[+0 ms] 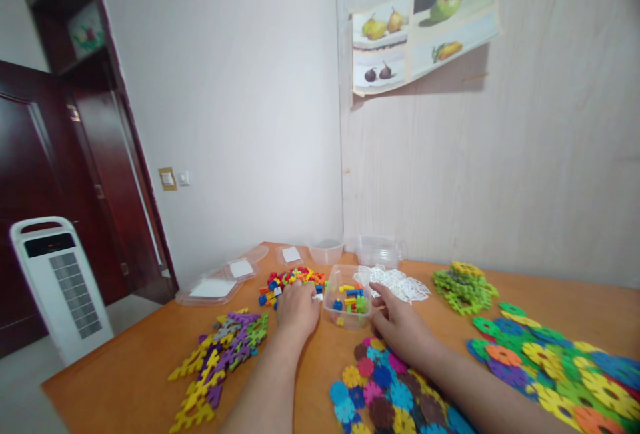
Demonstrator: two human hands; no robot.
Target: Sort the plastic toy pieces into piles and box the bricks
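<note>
My left hand (299, 309) is over the near edge of a heap of small coloured building bricks (293, 277). Its fingers curl down and are mostly hidden behind the back of the hand; a bit of white shows by the thumb. To its right stands a clear plastic tub (349, 319) with several yellow, blue, red and green bricks inside. My right hand (400, 324) rests at the tub's right side, fingers stretched towards its rim, holding nothing that I can see. Whether the fingertips touch the tub I cannot tell.
White lattice pieces (397, 285) lie behind my right hand. Interlocking pieces (215, 361) lie left, small notched discs (383, 397) in front, larger flower discs (560, 367) and a green stack (463, 291) right. Clear lids (210, 287) and empty tubs (326, 252) line the back.
</note>
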